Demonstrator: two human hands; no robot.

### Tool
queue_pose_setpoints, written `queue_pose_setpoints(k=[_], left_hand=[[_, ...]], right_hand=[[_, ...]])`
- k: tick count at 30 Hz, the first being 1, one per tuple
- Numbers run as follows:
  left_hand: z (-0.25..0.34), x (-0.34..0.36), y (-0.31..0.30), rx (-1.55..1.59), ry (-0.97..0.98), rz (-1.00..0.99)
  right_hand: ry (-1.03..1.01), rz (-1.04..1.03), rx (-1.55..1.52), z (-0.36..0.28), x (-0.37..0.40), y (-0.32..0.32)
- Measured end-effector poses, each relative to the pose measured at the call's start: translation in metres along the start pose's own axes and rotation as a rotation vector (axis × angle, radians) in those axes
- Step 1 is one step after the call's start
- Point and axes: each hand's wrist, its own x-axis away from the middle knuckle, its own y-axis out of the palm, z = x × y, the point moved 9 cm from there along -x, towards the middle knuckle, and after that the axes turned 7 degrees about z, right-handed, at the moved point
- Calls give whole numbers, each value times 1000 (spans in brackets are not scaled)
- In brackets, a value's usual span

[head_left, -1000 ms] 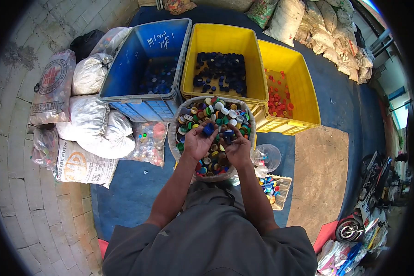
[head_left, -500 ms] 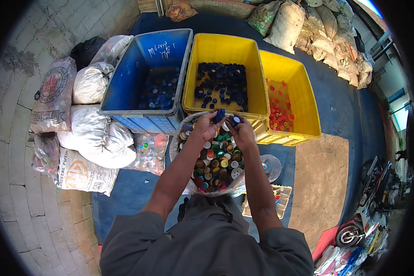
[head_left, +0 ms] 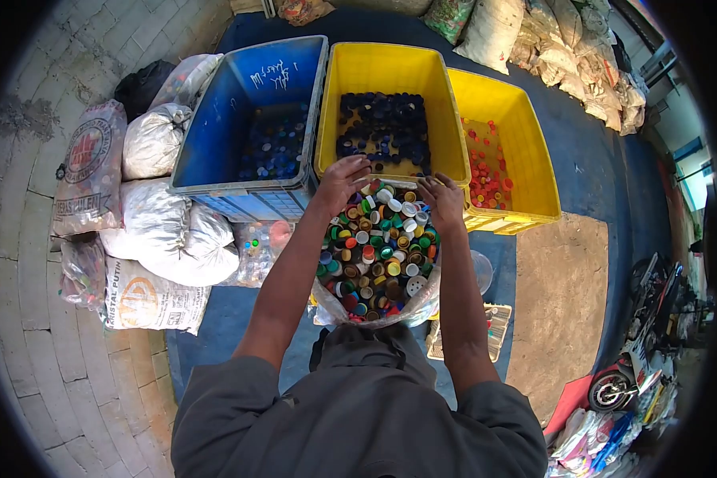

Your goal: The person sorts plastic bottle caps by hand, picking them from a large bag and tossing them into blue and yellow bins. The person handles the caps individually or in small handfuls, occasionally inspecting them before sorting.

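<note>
My left hand (head_left: 342, 182) hovers over the upper left rim of a sack full of mixed bottle caps (head_left: 381, 263), fingers apart and nothing visible in them. Across from it, my right hand (head_left: 444, 199) is above the sack's upper right rim, loosely curled with fingers apart and holding nothing I can see. Caps of green, white, yellow, brown and red fill the sack between my forearms. Just beyond my fingertips stands a yellow crate (head_left: 456, 143) with dark blue caps (head_left: 386, 127) on its floor.
A blue crate (head_left: 316, 119) with blue caps stands left, and a second yellow crate (head_left: 534, 151) with red caps stands right. Stuffed sacks (head_left: 171, 231) line the left side. A clear tub (head_left: 482, 271) and a small basket (head_left: 498, 334) sit right of the sack.
The dark blue caps that both hands held are out of them. My hands have moved apart and opened, back from the middle yellow crate's near edge.
</note>
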Motion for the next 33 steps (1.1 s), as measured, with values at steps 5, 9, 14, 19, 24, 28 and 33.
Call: queue_pose_setpoints(k=[5,9,14,19,24,28,33], left_hand=[[-43,68,-48,-174,32,182],[-73,123,-72,-355,151,385],[-102,166,-81,-379,146,432],[-107,190,-94,-277,125,500],[-99,200,-101,-298,154,497],[-98,197,-106,-452,191,501],[-91,177,-95,-780,322,461]], right_hand=[[-39,49,223,11,63,-45],[-238,25,844,20,105,-47],[-784,-143,1441,36,130,-17],[-804,-202,1512,48,126,-7],[-751,-217,1458,48,125,-11],[-744,-227,1396,49,142,-20],[-747,-243,1405,58,158,-29]])
